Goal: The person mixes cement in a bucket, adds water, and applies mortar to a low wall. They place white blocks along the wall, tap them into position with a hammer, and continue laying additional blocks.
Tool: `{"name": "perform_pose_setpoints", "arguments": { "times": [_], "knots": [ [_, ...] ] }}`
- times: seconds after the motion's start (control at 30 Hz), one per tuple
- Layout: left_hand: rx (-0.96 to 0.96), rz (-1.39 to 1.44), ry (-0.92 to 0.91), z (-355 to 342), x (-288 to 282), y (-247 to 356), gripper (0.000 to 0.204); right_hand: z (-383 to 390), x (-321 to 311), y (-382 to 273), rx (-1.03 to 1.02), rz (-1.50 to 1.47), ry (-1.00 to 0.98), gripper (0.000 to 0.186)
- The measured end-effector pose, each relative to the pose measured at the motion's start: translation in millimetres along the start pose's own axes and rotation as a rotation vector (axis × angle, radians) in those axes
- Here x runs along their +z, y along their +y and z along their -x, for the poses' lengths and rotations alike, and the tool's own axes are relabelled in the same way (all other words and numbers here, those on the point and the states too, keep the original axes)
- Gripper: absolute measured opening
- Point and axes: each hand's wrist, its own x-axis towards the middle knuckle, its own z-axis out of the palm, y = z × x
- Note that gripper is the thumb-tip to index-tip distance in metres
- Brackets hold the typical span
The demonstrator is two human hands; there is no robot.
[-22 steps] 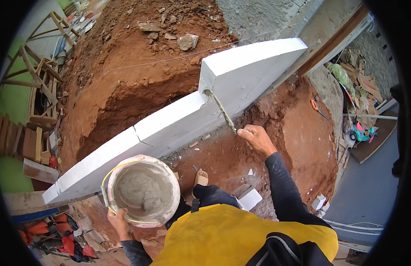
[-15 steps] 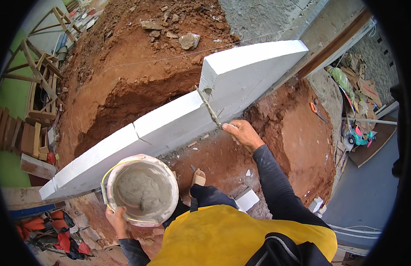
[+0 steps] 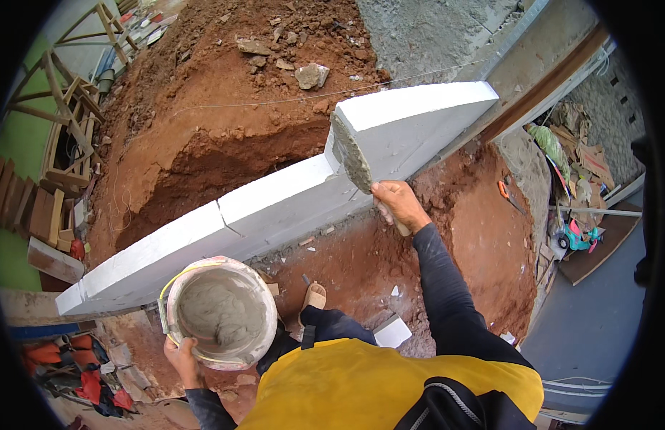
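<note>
With its fingers closed round the handle, my right hand [image 3: 400,205] holds a trowel [image 3: 352,155]. Grey mortar coats the visible face of the blade, which is tilted up against the end face of the raised white block [image 3: 418,107]. Lower white blocks [image 3: 275,190] run to the left of it, with a dark joint between two of them. At the lower left, my left hand [image 3: 183,362] grips the rim of a bucket [image 3: 264,304] with a yellow handle. Wet grey mortar [image 3: 221,308] lies inside the bucket.
Beyond the wall lies a dug trench [image 3: 217,165] in red soil, with a thin string above it. A loose white block [image 3: 392,331] sits by my feet. Orange-handled pliers or a saw [image 3: 504,190] lie on the right. Timber planks [image 3: 45,215] stand far left.
My right hand has turned the trowel so its mortar-coated face shows, and brought it up to the raised block's end. The bucket has shifted slightly left and down in view.
</note>
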Motion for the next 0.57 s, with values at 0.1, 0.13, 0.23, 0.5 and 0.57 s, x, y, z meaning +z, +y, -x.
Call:
{"name": "perform_pose_setpoints", "arguments": {
  "times": [0.1, 0.13, 0.23, 0.5, 0.57],
  "knots": [
    [-0.008, -0.004, 0.058, 4, -6, 1, 0.024, 32, -22, -4, -0.07, -0.058, -0.018, 0.044],
    [0.009, 0.008, 0.073, 4, -8, 1, 0.024, 43, -25, -5, -0.091, -0.072, -0.004, 0.044],
    [-0.019, -0.001, 0.118, 7, -11, -2, 0.024, 58, -23, -10, -0.033, 0.027, -0.031, 0.045],
    [-0.008, -0.018, 0.073, 14, -3, 4, 0.025, -38, 6, 10, 0.156, 0.101, -0.127, 0.055],
    [-0.003, -0.035, 0.056, 10, -6, 3, 0.025, -37, -17, 21, 0.146, 0.12, -0.175, 0.056]
  ]
}}
